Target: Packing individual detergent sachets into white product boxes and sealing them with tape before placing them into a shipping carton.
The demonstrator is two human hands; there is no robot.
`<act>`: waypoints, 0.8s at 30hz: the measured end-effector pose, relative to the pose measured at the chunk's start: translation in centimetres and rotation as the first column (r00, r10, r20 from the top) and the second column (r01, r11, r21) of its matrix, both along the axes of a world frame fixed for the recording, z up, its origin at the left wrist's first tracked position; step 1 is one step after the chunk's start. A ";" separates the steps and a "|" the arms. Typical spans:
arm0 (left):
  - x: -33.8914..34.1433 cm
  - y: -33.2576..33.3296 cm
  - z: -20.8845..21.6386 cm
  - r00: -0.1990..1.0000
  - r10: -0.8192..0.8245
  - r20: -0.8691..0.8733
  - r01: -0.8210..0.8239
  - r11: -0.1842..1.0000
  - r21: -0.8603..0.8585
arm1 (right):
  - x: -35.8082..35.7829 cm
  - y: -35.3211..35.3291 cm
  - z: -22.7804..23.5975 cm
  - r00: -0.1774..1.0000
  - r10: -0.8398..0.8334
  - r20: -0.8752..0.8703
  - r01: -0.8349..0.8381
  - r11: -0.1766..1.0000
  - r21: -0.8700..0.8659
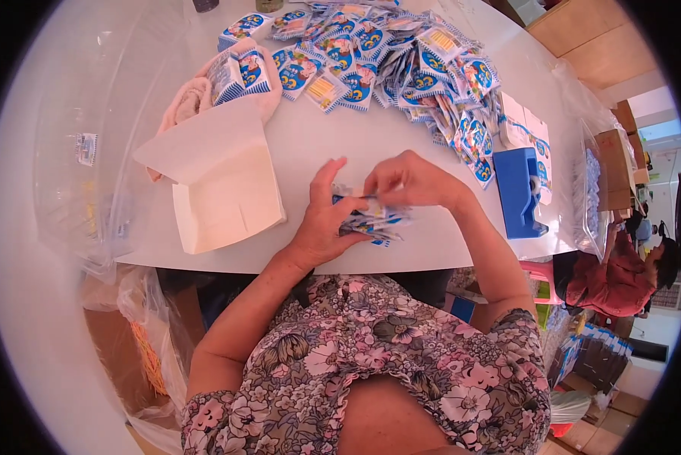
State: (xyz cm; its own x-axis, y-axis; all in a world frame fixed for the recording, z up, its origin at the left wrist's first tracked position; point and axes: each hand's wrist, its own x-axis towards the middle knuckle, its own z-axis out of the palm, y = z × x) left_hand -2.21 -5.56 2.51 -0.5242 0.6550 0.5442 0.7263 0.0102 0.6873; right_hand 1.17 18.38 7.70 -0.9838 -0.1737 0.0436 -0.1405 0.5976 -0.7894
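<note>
– If you look straight down, what have you got there?

– A bunch of small packets point(377, 225), just above the near edge of the bench point(310, 136). My left hand point(319, 226) grips it from the side, thumb below and fingers above, one finger raised. My right hand point(416, 180) is bent over the top of the bunch, fingertips drawn close together; they blur, so I can't tell whether they pinch a packet.

– Which containers are near you?

– Left of the bunch is an open white box point(230, 203), its flap tilted up behind and its pale floor showing. To my right, at the bench's side, a clear tub point(582, 220) holds bluish pieces point(591, 182) too small to make out. Down at my left, orange strands point(149, 356) show through crinkled clear plastic point(139, 296).

– And the materials?

– Beyond the box, a soft pink cloth point(189, 105) bears more packets. The big heap point(356, 57) at the far side is glossy, flat, squarish packets with serrated ends, overlapping every way. Right of it stand smooth white cartons point(526, 129), beside a hard blue tape dispenser point(515, 197).
</note>
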 end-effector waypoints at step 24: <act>0.0 0.3 -1.2 0.961 -0.205 0.183 0.221 0.973 -0.068 | -13.6 -4.1 -4.9 0.798 -0.415 -0.437 0.602 0.563 0.566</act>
